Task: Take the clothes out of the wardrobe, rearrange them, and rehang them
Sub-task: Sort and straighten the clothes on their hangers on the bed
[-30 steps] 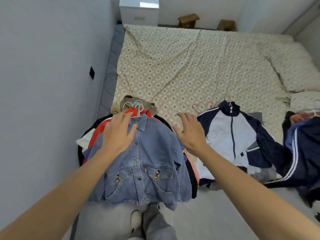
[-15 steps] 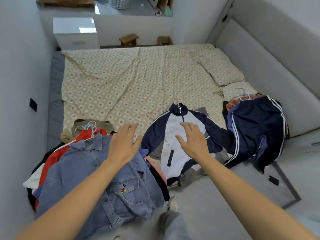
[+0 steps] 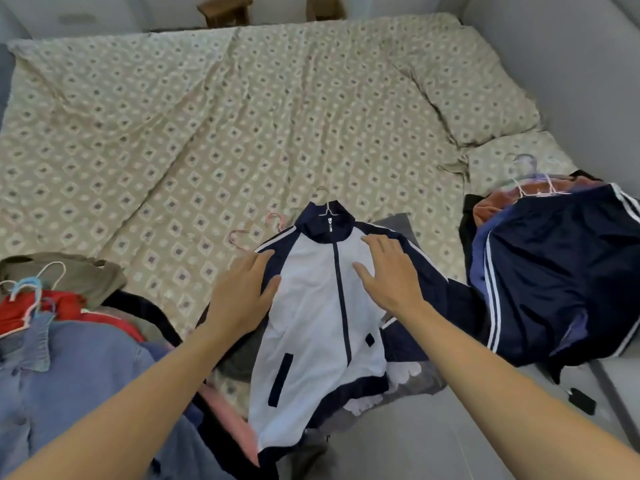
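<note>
Your left hand (image 3: 242, 292) and right hand (image 3: 391, 275) lie flat on the zip jacket (image 3: 322, 323) at the bed's (image 3: 242, 116) near edge. Shirt pile (image 3: 69, 358) sits at the near left corner, striped garment (image 3: 554, 289) at near right; pillow (image 3: 478, 88) along the right edge.

A bed (image 3: 242, 109) under a beige diamond-patterned sheet carries three heaps of clothes on hangers along its near edge: a denim shirt pile (image 3: 69, 368) at left, a white-and-navy zip jacket (image 3: 322, 327) in the middle, navy striped garments (image 3: 554, 289) at right. A matching pillow (image 3: 478, 91) lies far right.
</note>
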The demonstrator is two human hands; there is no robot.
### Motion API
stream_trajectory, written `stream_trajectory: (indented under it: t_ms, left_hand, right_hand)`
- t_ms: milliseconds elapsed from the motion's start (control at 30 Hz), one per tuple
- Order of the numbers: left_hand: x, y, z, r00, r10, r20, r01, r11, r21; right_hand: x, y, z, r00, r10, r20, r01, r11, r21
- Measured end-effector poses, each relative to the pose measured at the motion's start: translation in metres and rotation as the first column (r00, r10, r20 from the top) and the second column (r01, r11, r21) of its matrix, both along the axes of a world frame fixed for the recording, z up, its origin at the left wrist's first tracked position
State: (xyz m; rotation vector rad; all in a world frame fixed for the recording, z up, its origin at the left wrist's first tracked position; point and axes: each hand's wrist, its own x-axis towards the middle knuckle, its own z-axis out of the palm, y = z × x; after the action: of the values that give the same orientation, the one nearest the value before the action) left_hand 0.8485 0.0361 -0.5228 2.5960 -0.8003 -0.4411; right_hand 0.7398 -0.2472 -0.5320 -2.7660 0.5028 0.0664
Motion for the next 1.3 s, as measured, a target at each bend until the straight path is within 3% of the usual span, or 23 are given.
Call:
stream_trajectory:
  t_ms: [267,433,567,733,900,1033,1300]
  left_hand:
    - [0.078,-0.090,-0.156,1.000,0.005,-0.031,0.000,0.988,0.155]
    - [0.109,-0.109,-0.208,0.987,0.152,-0.046,-0.137,0.961,0.240]
    - [0.113,-0.107,-0.216,0.979,0.198,0.048,-0.204,0.958,0.201]
    - [0.100,-0.100,-0.184,0.973,0.219,0.067,-0.223,0.972,0.067]
    - [0.086,-0.093,-0.122,0.975,0.220,0.027,-0.214,0.965,-0.151]
    - [0.082,-0.077,-0.058,0.975,0.219,0.030,-0.209,0.959,-0.193]
    - [0.064,-0.015,0.084,0.974,0.222,0.044,-0.201,0.939,-0.280]
  right_hand:
    - [0.050,-0.094,-0.166,0.977,0.072,-0.202,-0.074,0.997,-0.007]
    - [0.083,-0.145,-0.211,0.975,0.020,-0.222,-0.021,1.000,-0.004]
    - [0.102,-0.157,-0.221,0.965,0.003,-0.262,-0.024,0.997,-0.076]
    - [0.105,-0.148,-0.209,0.967,-0.018,-0.253,0.005,0.999,-0.049]
    - [0.097,-0.145,-0.166,0.990,-0.053,-0.130,0.062,0.996,0.064]
    - [0.066,-0.132,-0.097,0.990,-0.139,0.028,0.133,0.981,0.142]
    - [0.028,-0.073,0.084,0.949,-0.162,0.271,0.133,0.983,0.124]
